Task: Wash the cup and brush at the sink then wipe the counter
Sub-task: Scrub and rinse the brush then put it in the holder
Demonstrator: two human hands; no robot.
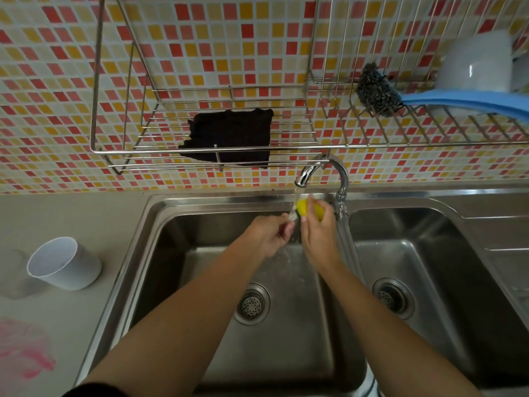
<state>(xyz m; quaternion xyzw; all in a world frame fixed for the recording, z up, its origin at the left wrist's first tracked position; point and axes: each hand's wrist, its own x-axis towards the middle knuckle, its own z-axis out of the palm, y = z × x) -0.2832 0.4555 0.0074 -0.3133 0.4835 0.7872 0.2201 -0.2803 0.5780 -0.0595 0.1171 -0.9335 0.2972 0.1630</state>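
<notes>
Yellow sponge (310, 211) gripped in the right hand (319, 239) scrubs the small pale brush (292, 214) pinched by the left hand (267, 236) under the chrome tap (323, 174), while the white plastic cup (64, 263) waits on the grey counter (71, 219), likely next for washing.

No text, label, brand, number or sign can be read anywhere in this view.
</notes>
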